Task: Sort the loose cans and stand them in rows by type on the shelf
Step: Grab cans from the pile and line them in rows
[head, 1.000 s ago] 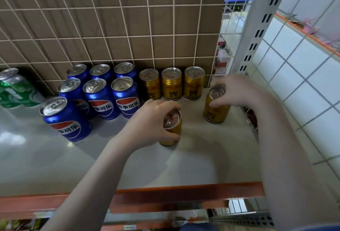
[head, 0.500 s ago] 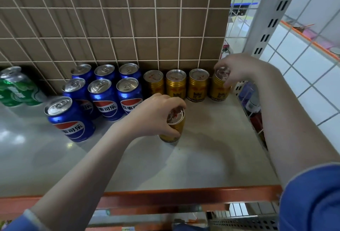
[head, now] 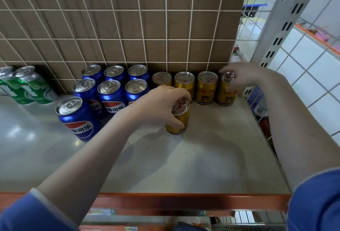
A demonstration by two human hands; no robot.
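My left hand (head: 161, 105) grips a gold can (head: 178, 120) from above, standing upright in the middle of the white shelf (head: 211, 157). My right hand (head: 241, 76) holds the rim of another gold can (head: 226, 92) at the right end of the back row. Beside it three more gold cans (head: 206, 89) stand along the wire grid. Several blue Pepsi cans (head: 110, 92) stand in two rows to the left, with one blue can (head: 77, 118) standing alone in front.
Green cans (head: 31, 85) stand at the far left against the grid back (head: 128, 28). A white slotted upright (head: 283, 23) and a wire side panel bound the right. An orange lip (head: 184, 201) runs along the shelf's front edge.
My right hand carried its gold can from the shelf's middle right to the right end of the back row. My left hand stayed on its can, shifted slightly back.
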